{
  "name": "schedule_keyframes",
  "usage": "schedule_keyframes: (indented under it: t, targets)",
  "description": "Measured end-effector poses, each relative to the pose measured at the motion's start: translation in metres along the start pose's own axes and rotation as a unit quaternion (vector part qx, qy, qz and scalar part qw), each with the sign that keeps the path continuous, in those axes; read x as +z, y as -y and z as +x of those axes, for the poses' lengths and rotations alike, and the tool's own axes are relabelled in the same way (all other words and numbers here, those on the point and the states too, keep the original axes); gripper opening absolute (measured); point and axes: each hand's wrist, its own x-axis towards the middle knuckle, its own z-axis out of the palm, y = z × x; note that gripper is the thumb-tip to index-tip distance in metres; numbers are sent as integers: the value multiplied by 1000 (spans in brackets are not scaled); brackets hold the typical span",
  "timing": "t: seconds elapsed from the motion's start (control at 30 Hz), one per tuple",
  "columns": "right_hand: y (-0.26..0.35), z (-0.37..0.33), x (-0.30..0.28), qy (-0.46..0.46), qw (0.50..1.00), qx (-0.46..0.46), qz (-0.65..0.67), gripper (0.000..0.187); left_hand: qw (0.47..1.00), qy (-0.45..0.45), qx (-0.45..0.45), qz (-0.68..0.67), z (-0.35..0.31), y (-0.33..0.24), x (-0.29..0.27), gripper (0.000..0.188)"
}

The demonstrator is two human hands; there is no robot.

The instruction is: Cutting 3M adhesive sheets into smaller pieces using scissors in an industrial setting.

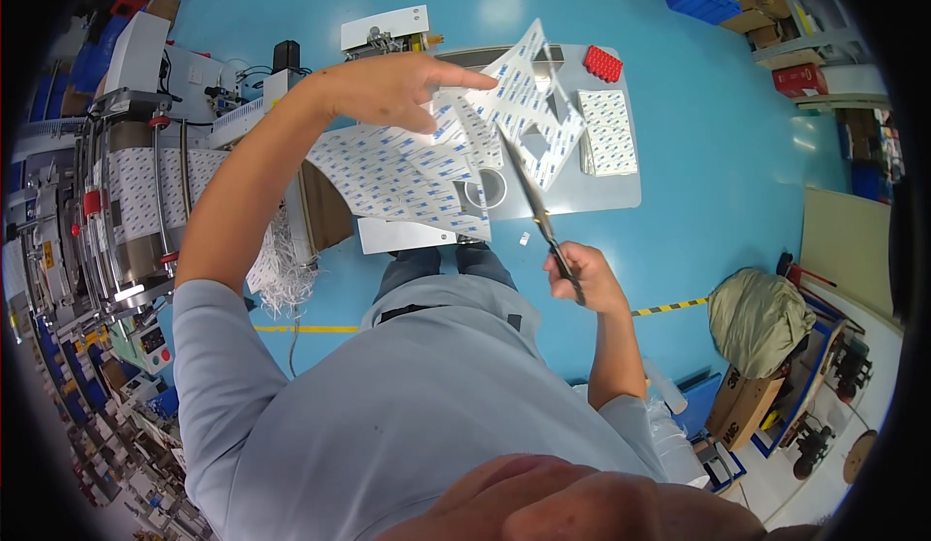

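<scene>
My left hand (388, 92) is over the worktable with its index finger stretched out and its thumb apart. Beneath and beside it, a large white sheet with small blue print (402, 177) curves past the table's near edge. An angular cut piece of the same material (524, 90), with openings in it, lies tilted and partly blurred beyond the fingertip. In my right hand (587, 277) is a pair of long dark scissors (536, 202), blades pointing up-left toward the sheets. A white ring (487, 189) sits at the large sheet's right edge.
The grey worktable (611, 192) bears a stack of printed sheets (609, 134) and a red bumpy block (603, 63) on its right. At the left stands a roller machine (136, 221) threaded with printed material. Shredded white strips (281, 270) hang beside it. A covered bundle (761, 323) stands lower right.
</scene>
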Motion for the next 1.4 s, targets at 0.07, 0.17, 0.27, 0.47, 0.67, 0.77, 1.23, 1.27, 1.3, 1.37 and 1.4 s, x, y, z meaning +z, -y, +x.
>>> schedule_keyframes:
  t: [0.07, 0.17, 0.27, 0.47, 0.67, 0.77, 1.23, 1.27, 1.3, 1.37, 1.4]
  targets:
    - [5, -13, -11, -28, 997, -39, 58, 53, 1000, 4, 30, -3, -6, 6, -3, 71]
    - [18, -18, -40, -150, 981, -126, 0, 48, 991, 38, 62, -113, -16, -2, -12, 68]
    - [41, -2, -46, -273, 944, -184, 24, 12, 969, 63, 62, -232, -33, -10, -19, 62]
    - [84, 39, -18, -219, 937, -261, 75, 25, 931, 132, 172, -293, -50, -9, -33, 52]
    - [133, 50, 19, -98, 936, -254, 221, 30, 915, 133, 218, -313, -48, -12, -34, 46]
    - [145, 46, 30, -98, 930, -275, 222, 27, 912, 116, 211, -332, -49, -10, -35, 45]
    - [153, 35, 39, -33, 909, -335, 245, 27, 923, 116, 173, -324, -51, -15, -35, 44]
    - [154, 35, 39, -33, 909, -336, 245, 27, 922, 121, 175, -324, -51, -16, -36, 44]
    - [154, 34, 39, -30, 907, -340, 247, 27, 922, 121, 175, -324, -50, -17, -36, 44]
    - [154, 33, 40, -26, 905, -344, 250, 27, 922, 126, 188, -314, -49, -17, -36, 44]
    - [154, 31, 40, -31, 911, -329, 248, 28, 922, 125, 187, -314, -50, -17, -36, 44]
